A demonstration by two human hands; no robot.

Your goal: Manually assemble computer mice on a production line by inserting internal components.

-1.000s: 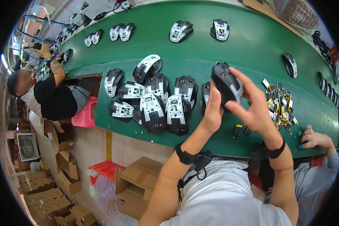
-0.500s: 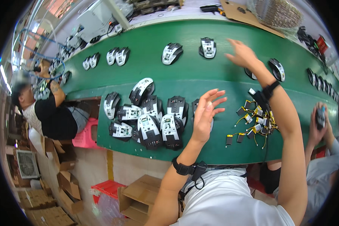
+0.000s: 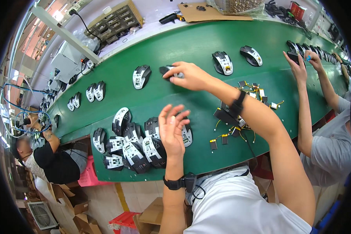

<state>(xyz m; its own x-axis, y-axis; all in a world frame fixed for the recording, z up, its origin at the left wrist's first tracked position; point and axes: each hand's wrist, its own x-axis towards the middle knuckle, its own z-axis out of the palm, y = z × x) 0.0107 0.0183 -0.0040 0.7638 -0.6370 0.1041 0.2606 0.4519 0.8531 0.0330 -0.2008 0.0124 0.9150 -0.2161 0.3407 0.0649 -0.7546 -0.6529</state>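
Observation:
On the green bench, my right hand [image 3: 190, 76] is closed around a partly assembled black-and-white computer mouse [image 3: 166, 71], its fingers hiding much of the shell. Just left of it lies another opened mouse [image 3: 141, 77]. My left hand [image 3: 172, 132] is raised with fingers spread and slightly curled, holding nothing. It hovers at the right side of a cluster of several opened mice [image 3: 134, 155], partly covering some of them. Beneath and beside my right forearm are small batteries with yellow-ended wires [image 3: 224, 139]. Two more mice, one white-topped [image 3: 222, 63] and one darker [image 3: 250, 55], rest beyond that forearm.
At the right, a co-worker's hands [image 3: 300, 68] hold a dark object beside a row of mice [image 3: 319, 52]. Another person [image 3: 56, 163] sits at the far left. Mouse pairs [image 3: 95, 91] lie along the bench. Cardboard [image 3: 210, 13] and a parts cabinet [image 3: 117, 21] stand behind.
My right hand has come down and left onto the mouse and closed on it. The view has swung right, showing more of the co-worker there. My left hand stays raised and open.

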